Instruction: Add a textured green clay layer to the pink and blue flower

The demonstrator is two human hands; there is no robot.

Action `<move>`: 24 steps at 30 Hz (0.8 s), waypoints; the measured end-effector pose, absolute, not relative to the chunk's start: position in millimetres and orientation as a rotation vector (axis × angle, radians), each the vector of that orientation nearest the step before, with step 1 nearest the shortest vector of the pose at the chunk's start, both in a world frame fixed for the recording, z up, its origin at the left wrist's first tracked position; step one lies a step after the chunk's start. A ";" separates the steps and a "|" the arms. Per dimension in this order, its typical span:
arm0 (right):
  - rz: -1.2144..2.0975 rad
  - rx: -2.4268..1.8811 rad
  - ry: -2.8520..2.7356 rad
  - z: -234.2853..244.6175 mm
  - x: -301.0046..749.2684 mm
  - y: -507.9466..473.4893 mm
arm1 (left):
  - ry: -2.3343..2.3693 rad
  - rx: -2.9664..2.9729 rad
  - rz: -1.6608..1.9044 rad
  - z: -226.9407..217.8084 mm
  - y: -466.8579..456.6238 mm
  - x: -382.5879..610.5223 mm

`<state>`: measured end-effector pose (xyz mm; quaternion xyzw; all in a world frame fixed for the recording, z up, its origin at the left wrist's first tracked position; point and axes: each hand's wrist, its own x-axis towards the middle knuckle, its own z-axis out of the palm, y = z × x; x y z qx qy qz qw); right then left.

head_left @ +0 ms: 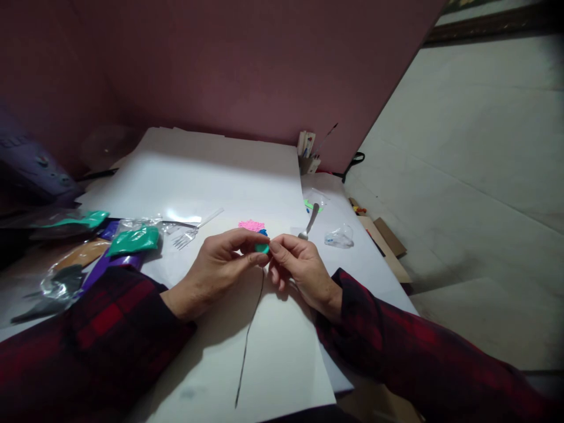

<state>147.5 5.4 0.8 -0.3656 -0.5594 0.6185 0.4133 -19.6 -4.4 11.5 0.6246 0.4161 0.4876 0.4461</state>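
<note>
Above the paper sheet (286,364), we see the left hand (220,261) pinching a small green clay piece (261,248), the right hand (304,264) with narrowed fingertips at its edge, presumably because soft clay needs control from both sides.

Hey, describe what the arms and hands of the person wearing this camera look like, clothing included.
Both the left hand and the right hand are bare, without gloves. The left sleeve and right sleeve are long, reaching about the wrists, in a red and black plaid, looking mostly dark near the cuffs.
</note>
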 end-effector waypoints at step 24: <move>1.476 -0.914 -1.331 2.2 143.8 2.9 | 0.811 1.059 1.110 7.6 5.7 -25.5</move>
